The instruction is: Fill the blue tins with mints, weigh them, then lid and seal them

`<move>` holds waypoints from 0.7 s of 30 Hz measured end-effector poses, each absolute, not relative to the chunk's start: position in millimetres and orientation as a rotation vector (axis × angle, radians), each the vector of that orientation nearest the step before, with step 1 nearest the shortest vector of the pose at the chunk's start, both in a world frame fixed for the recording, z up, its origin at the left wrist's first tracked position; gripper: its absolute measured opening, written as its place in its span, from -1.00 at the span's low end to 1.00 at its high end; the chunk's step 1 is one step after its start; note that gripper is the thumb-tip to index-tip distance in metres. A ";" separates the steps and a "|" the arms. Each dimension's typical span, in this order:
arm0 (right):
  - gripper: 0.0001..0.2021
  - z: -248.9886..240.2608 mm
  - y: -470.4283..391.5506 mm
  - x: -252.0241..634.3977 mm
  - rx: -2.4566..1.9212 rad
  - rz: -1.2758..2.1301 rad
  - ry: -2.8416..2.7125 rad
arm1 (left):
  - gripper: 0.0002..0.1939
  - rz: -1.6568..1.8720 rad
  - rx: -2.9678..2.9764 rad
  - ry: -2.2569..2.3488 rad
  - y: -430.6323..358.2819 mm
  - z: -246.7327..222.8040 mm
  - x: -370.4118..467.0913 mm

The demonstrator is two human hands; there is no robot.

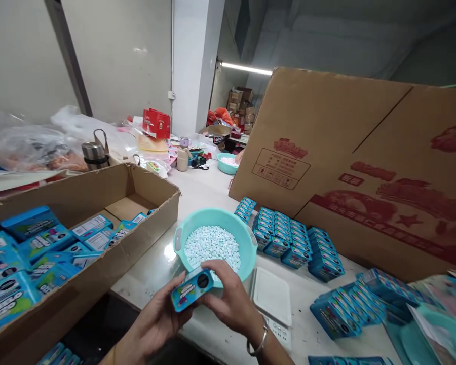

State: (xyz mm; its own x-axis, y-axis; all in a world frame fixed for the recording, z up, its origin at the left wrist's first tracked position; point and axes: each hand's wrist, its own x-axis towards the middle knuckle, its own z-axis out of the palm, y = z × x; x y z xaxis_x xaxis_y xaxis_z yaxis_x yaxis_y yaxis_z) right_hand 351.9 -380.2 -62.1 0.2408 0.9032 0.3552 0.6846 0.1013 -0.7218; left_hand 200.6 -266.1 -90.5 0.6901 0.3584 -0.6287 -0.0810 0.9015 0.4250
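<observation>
A small blue candy box [192, 290] with a printed front is held between both hands, close to the table's front edge. My left hand [161, 317] cradles its left side and underside. The thumb and fingers of my right hand [230, 294] grip its right end. Just beyond stands a turquoise basin [247, 253] with grey handles, holding a heap of small pale candies [213, 248]. A white kitchen scale [272, 296] lies beside my right wrist, its platform bare.
An open cardboard carton [152, 228] with many blue boxes [41, 241] stands at left. Rows of blue boxes [283, 233] line the table on the right, before a large upright cardboard sheet [327, 167]. Farther back, another person's hand [239, 156] is by a second basin [228, 169].
</observation>
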 end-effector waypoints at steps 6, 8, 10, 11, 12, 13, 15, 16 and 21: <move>-0.66 -74.2 -366.5 331.8 -1.701 0.475 -1.313 | -0.18 0.699 0.921 0.783 -269.6 -119.1 177.3; -0.66 -76.1 -356.4 342.7 -1.608 0.639 -1.283 | -0.27 0.667 1.000 0.797 -261.2 -123.0 181.9; -0.65 -79.9 -339.1 370.4 -1.491 0.817 -1.285 | -0.49 0.660 0.877 0.864 -247.2 -124.4 191.2; -0.63 -83.4 -327.3 388.8 -1.469 0.860 -1.296 | -0.57 0.698 0.783 0.902 -238.6 -124.5 196.8; -0.63 -88.2 -313.8 408.2 -1.549 0.769 -1.270 | -0.63 0.747 0.693 0.930 -229.4 -124.4 202.7; -0.65 -94.4 -298.9 426.6 -1.713 0.581 -1.234 | -0.68 0.796 0.622 0.951 -220.3 -124.1 208.8; -0.61 -110.7 -267.4 453.6 -1.949 0.357 -1.158 | -0.75 0.827 0.537 0.934 -204.6 -123.5 221.9; -0.57 -120.6 -252.1 459.9 -1.990 0.318 -1.129 | -0.76 0.812 0.497 0.907 -198.7 -123.1 228.7; -0.59 -173.1 -201.5 428.2 -2.051 0.119 -1.071 | -0.77 0.796 0.460 0.809 -192.4 -121.0 261.3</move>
